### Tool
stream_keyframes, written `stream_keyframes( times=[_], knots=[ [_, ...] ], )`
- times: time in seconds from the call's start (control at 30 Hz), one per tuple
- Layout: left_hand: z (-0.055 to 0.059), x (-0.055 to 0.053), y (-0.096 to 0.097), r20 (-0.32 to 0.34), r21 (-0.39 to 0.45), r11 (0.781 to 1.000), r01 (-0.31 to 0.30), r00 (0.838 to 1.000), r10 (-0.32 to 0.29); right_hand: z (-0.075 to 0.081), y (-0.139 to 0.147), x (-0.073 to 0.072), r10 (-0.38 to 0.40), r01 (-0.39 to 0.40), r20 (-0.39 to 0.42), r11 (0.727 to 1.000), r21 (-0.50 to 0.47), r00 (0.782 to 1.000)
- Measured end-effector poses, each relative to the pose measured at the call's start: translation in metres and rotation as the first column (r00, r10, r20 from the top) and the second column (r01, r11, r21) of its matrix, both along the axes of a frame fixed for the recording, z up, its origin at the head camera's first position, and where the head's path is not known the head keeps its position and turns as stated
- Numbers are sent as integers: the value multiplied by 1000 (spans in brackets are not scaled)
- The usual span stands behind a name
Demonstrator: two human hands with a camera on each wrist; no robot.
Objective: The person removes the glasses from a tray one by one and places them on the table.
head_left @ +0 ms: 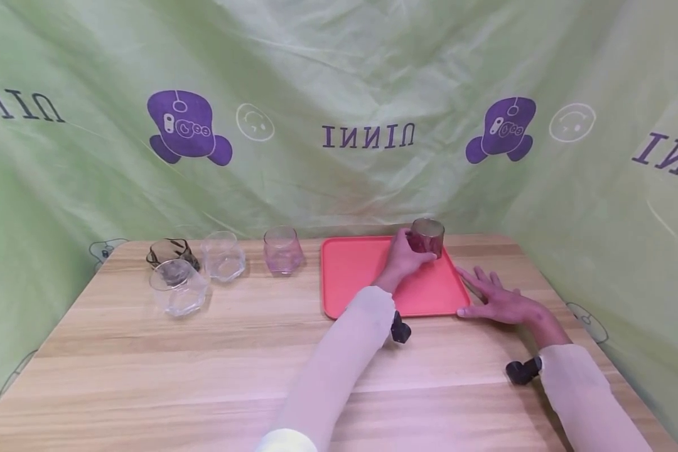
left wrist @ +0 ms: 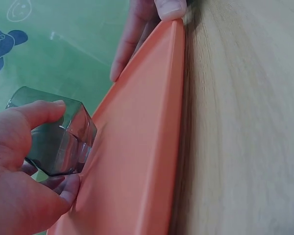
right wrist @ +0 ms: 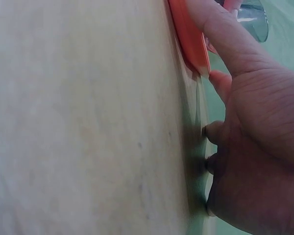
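Observation:
My left hand grips a smoky grey glass between thumb and fingers, at the back right corner of a red tray. In the left wrist view the glass has flat, faceted sides, and its base is close over the tray surface. My right hand is spread at the tray's right side. Its thumb touches the front right corner and the index finger lies along the right edge. The other fingers reach down to the wooden table in the right wrist view.
Left of the tray stands a pinkish clear glass. Farther left are a clear glass, a dark smoky glass and another clear glass in front of it. A green printed curtain closes off the table's back and sides.

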State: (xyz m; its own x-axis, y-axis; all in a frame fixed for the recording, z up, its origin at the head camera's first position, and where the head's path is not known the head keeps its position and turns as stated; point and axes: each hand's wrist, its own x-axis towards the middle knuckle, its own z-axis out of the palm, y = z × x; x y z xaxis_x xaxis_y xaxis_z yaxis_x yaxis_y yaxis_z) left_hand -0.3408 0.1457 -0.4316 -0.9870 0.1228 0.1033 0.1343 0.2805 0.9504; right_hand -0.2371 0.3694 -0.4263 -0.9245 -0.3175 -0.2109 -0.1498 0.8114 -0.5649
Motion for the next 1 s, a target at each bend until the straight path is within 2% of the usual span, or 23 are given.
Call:
stream_keyframes(
  times=[0.13,0.3,0.57,0.77,1.0],
  knots=[
    [2,1,-8,6,-12,1000,0,1000,0,0,-2,-2,2,-2,4,1000,3,1000],
    [5,4,-15,-17,-9,1000,10,1000,-10,-1,-2,-1,12,-12,-1,1000,6,1000],
    [18,15,-28,-35,-11,999,32,999,-33,0,0,-2,16,-16,-10,1000,21,1000],
    [20,22,-43,-65,-20,999,32,997,-33,-3,-2,-3,3,-4,4,1000,22,1000],
    [28,28,-57,-100,-18,997,72,992,-73,3,-3,-1,0,0,-1,1000,25,1000]
  ],
)
